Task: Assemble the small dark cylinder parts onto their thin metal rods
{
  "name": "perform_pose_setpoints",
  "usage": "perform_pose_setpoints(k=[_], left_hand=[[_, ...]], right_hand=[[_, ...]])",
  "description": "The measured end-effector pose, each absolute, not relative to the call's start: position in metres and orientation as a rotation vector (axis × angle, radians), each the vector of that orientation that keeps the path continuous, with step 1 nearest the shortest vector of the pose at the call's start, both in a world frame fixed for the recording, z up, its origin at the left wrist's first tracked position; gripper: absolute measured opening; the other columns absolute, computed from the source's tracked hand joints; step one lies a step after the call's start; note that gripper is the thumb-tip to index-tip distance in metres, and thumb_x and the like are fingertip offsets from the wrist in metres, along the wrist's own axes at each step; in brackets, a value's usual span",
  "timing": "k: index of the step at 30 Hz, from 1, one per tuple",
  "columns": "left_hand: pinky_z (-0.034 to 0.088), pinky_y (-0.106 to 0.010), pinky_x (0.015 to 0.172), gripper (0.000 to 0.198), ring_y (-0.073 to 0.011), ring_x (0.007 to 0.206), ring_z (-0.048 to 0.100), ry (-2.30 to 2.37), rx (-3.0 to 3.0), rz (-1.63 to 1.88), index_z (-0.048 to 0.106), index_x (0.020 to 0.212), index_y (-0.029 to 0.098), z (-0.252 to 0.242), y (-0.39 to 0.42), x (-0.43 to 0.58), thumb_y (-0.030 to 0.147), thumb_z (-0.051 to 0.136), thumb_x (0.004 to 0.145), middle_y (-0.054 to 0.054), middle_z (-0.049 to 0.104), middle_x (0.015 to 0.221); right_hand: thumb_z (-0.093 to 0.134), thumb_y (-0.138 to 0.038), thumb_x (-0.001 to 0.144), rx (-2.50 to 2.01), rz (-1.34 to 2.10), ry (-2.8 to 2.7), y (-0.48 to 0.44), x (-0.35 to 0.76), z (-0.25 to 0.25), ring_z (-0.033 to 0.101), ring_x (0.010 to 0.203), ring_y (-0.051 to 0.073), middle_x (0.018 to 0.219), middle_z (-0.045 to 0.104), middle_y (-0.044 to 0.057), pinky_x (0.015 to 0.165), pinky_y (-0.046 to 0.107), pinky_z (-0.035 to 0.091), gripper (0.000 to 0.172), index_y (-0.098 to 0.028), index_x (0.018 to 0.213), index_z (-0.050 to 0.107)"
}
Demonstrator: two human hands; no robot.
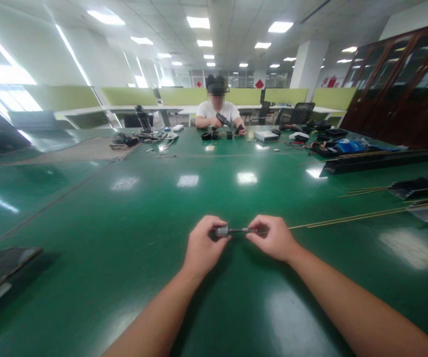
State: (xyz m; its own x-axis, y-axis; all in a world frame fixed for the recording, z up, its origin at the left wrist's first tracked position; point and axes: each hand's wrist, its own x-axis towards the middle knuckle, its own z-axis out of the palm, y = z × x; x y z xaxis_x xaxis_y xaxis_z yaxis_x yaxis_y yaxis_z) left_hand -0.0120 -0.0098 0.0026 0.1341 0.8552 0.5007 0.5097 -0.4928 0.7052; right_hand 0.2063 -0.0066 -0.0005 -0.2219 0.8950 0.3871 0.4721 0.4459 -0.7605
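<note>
Just above the green tabletop (154, 267), my left hand (202, 247) is closed round a short silver-grey metal cylinder (221, 231), thumb below and fingers above. A thin dark rod (239, 230) runs out of the cylinder's right side toward my right hand (276, 239). Its far end is pinched between my right thumb and forefinger, and the fingertips partly cover it. Cylinder and rod lie level, in one line between the two hands. The exact kind of part is too small to make out.
Thin brass-coloured rods (355, 215) and dark metal channels (385, 159) lie to the right. A dark flat panel (3, 270) is at the left edge. Across the table a person (217, 109) holds a power drill (223, 119), with tools and black parts around.
</note>
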Motion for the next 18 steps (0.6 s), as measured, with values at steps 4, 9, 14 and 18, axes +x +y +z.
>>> perform_pose_setpoints(k=[4,9,14,18], left_hand=[[0.049,-0.032,0.085,0.022,-0.0184,0.091,0.062,1.444,2.014,1.319,0.065,0.095,0.020,0.003,-0.009,-0.016,0.019,0.073,0.074,-0.003,0.066,0.097],[0.049,-0.039,0.092,0.036,-0.0215,0.093,0.065,1.561,1.736,1.375,0.063,0.106,0.019,0.009,-0.005,-0.020,0.037,0.074,0.077,-0.006,0.070,0.101],[0.047,-0.041,0.105,0.058,-0.0228,0.109,0.066,1.368,1.289,1.447,0.057,0.128,0.018,0.035,-0.024,-0.040,0.050,0.068,0.080,-0.011,0.067,0.121],[0.050,-0.043,0.101,0.054,-0.0251,0.100,0.069,1.760,1.439,1.319,0.065,0.117,0.023,0.049,-0.073,-0.101,0.054,0.074,0.074,-0.005,0.075,0.100]], right_hand=[[0.072,-0.026,0.074,-1.285,0.507,-1.870,0.001,0.215,-0.001,0.068,0.068,0.017,0.074,0.073,0.002,0.066,0.027,0.050,0.008,-0.020,0.078,0.072],[0.072,-0.030,0.073,-1.498,0.480,-1.875,0.009,0.221,-0.004,0.067,0.065,0.017,0.071,0.073,0.001,0.065,0.027,0.049,0.010,-0.022,0.078,0.074],[0.071,-0.032,0.073,-1.546,0.454,-1.892,0.008,0.220,-0.002,0.067,0.067,0.017,0.073,0.074,0.000,0.066,0.027,0.048,0.012,-0.023,0.080,0.074],[0.070,-0.033,0.074,-1.579,0.441,-1.905,0.006,0.218,0.001,0.066,0.067,0.017,0.073,0.074,-0.001,0.064,0.027,0.046,0.012,-0.025,0.080,0.074]])
